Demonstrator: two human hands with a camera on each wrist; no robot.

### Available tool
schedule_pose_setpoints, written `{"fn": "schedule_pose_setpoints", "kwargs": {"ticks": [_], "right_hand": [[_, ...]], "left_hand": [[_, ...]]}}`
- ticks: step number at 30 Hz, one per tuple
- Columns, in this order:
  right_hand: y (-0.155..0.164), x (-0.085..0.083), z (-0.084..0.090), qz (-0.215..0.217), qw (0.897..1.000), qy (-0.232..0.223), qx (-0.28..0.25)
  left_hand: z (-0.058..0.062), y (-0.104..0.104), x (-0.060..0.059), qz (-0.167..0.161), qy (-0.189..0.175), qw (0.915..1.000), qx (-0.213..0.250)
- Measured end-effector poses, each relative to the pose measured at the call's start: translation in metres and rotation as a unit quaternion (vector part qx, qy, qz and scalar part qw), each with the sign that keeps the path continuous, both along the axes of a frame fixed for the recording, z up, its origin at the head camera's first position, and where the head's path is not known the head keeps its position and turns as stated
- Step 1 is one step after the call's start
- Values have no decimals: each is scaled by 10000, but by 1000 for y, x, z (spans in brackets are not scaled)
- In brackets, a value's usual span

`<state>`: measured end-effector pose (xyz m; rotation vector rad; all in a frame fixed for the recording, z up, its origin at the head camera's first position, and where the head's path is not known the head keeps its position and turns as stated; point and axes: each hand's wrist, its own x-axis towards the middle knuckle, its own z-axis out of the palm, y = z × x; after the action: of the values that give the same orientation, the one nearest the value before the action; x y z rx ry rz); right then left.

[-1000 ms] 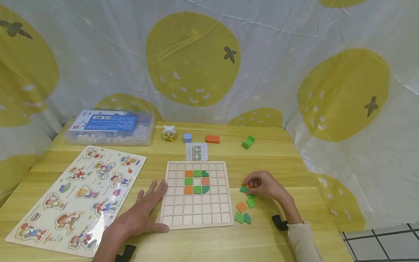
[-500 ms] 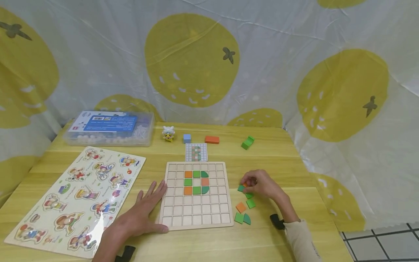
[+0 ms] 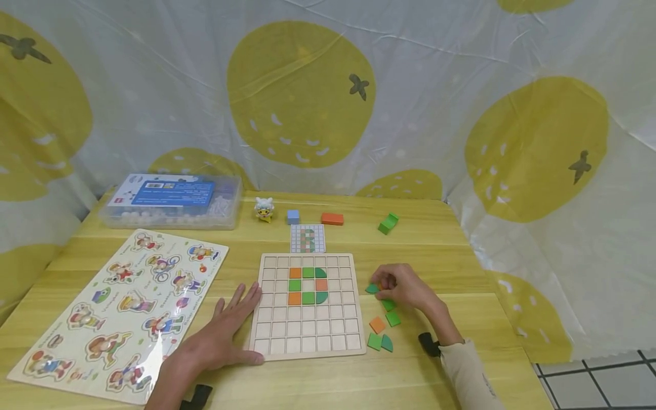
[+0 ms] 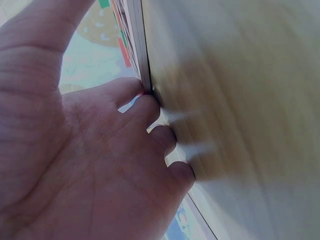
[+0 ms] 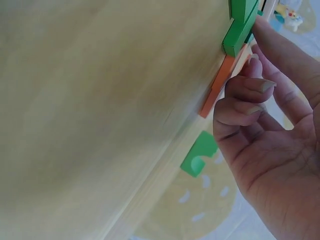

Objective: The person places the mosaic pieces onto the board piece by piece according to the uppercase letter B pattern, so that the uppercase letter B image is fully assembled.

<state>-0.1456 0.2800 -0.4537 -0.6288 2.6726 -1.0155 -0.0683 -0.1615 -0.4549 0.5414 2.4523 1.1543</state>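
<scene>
A square wooden grid board [image 3: 309, 333] lies in mid-table, holding orange, green, dark green and salmon tiles in a ring in its upper part. My left hand [image 3: 222, 336] rests at the board's left edge, fingers spread and thumb by the lower corner; the left wrist view shows the fingertips down at the tabletop. Right of the board, my right hand [image 3: 405, 287] pinches a dark green quarter-circle tile [image 3: 372, 288] between thumb and fingers. An orange tile is partly hidden under that hand. Close by lie green tiles [image 3: 393, 318], an orange tile [image 3: 377, 324] and another quarter-circle [image 3: 386, 343].
A pattern card [image 3: 307, 238] sits behind the board. Farther back are a small figurine [image 3: 264, 210], a blue block [image 3: 292, 217], a red block [image 3: 332, 218] and a green block [image 3: 388, 223]. At left are a picture puzzle [image 3: 123, 313] and a clear plastic case [image 3: 174, 199].
My right hand has shifted slightly left, toward the board, and the dark green quarter-circle has moved along with it. The left hand has stayed in place.
</scene>
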Motion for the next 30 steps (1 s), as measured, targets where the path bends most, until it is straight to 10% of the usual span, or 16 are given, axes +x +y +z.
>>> {"fn": "schedule_pose_setpoints", "kwargs": {"ticks": [30], "right_hand": [[-15,-6,4,65,9999,-150,-43]], "left_hand": [[-3,0,-1,-15,107,9999,4]]}}
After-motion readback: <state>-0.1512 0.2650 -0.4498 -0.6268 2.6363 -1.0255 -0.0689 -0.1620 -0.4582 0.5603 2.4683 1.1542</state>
